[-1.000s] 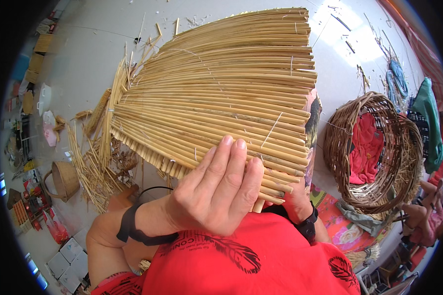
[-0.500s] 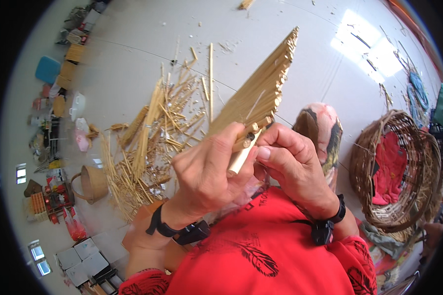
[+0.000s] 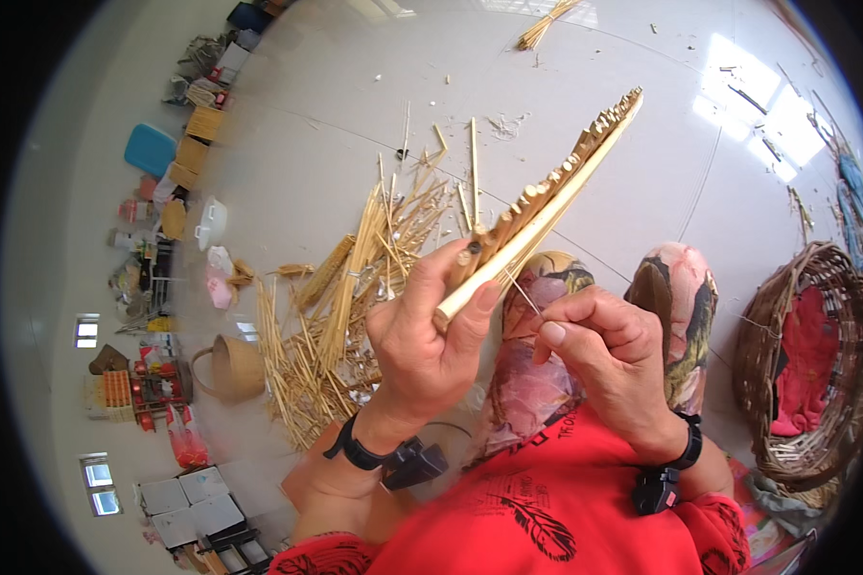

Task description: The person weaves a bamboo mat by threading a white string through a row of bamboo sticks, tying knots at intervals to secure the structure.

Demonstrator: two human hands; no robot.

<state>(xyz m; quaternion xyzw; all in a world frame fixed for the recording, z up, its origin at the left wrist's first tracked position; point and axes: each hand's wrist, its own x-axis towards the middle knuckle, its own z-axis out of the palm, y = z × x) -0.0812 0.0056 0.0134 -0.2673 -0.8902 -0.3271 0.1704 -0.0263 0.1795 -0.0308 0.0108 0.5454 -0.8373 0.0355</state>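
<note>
2 hands work 1 flat, pale-yellow woven reed panel (image 3: 537,216), held edge-on above my lap. Left hand (image 3: 427,335) clamps its lower end; right hand (image 3: 599,350) pinches a thin strand (image 3: 523,292). I judge it light, stiff, brittle-edged.

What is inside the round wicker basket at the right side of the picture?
Inside the wicker basket lies a crumpled red cloth, filling most of the hollow. Whatever is beneath the cloth is covered, and the basket's bottom cannot be seen.
</note>
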